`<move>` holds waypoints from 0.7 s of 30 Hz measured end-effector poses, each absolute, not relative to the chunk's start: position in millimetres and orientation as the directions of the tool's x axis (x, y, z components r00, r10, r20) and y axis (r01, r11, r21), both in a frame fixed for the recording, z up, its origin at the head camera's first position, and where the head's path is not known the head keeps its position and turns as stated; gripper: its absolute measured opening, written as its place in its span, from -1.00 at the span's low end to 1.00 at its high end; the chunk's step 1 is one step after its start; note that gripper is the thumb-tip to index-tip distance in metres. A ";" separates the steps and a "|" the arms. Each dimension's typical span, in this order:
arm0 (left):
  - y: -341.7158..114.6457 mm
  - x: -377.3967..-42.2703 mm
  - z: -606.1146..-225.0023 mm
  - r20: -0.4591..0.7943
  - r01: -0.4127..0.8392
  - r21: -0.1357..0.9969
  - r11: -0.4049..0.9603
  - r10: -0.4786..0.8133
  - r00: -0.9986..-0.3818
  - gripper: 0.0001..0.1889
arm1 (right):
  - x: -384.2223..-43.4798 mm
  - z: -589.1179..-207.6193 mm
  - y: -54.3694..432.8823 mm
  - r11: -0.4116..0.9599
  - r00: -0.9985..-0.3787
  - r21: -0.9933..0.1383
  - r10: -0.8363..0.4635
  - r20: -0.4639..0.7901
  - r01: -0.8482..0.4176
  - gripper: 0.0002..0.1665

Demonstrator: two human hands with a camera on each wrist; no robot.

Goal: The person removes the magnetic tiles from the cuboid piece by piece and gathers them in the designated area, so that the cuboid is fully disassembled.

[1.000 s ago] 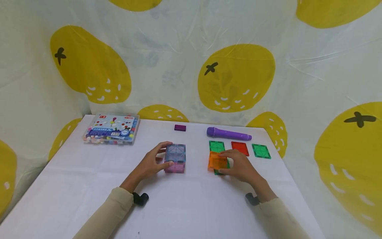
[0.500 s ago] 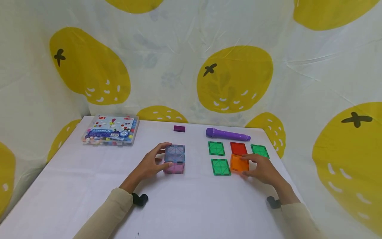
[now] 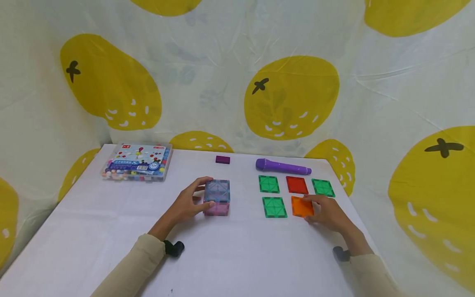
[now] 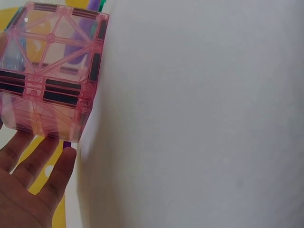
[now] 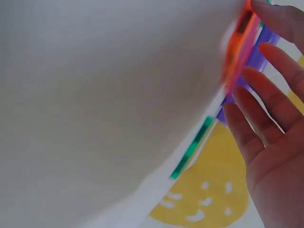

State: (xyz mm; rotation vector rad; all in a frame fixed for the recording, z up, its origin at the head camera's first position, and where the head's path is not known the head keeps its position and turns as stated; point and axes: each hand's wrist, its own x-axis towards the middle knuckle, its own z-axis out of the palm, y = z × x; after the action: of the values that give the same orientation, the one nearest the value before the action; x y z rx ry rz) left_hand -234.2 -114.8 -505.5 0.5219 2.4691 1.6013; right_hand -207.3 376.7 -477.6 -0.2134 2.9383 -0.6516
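My left hand [image 3: 187, 202] holds a see-through cube of magnetic tiles on the table, thumb at its near left side, fingertips at its far left corner. The cube has a blue top tile [image 3: 217, 190] and a pink front tile [image 3: 217, 208]; pink walls [image 4: 57, 42] fill the left wrist view's upper left. At the right, my right hand [image 3: 328, 211] pinches an orange square magnetic tile [image 3: 301, 206] by its right side, low over or on the table; which, I cannot tell. In the right wrist view the orange tile [image 5: 235, 52] appears edge-on and blurred by the thumb.
Left of the orange tile lies a green tile [image 3: 274, 207]. Behind are another green tile [image 3: 269, 184], a red tile [image 3: 297, 185] and a further green tile [image 3: 323, 187]. A purple microphone [image 3: 283, 166], purple block [image 3: 222, 159] and bead box [image 3: 137, 161] are farther back.
My right hand has carried the orange tile rightward from above the near green tile to a spot in front of the red one, and lowered it. The left hand and cube stay put.
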 end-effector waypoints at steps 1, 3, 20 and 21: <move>-114.5 -234.0 -505.4 0.061 0.206 0.906 0.369 0.367 -0.928 -0.16 | -206.7 -476.3 373.2 0.895 -0.983 -0.428 -0.170 -0.069 -0.125 -0.24; -114.1 -233.8 -505.7 0.065 0.208 0.907 0.367 0.365 -0.929 -0.15 | -205.8 -472.8 363.9 0.887 -0.983 -0.435 -0.181 -0.024 -0.153 -0.26; -111.0 -232.4 -506.3 0.067 0.200 0.907 0.372 0.339 -0.938 -0.16 | -214.4 -460.1 206.2 0.524 -0.911 -0.796 -0.406 0.079 -0.303 -0.41; -110.8 -232.4 -505.9 0.064 0.196 0.907 0.374 0.337 -0.939 -0.16 | -216.1 -460.5 197.6 0.504 -0.904 -0.808 -0.422 0.077 -0.304 -0.41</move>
State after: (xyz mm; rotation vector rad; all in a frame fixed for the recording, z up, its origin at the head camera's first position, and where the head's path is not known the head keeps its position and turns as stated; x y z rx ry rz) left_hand -232.4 -110.8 -505.9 0.4869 2.4922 1.6164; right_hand -216.1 197.6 -460.5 -0.6329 2.6096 -1.3623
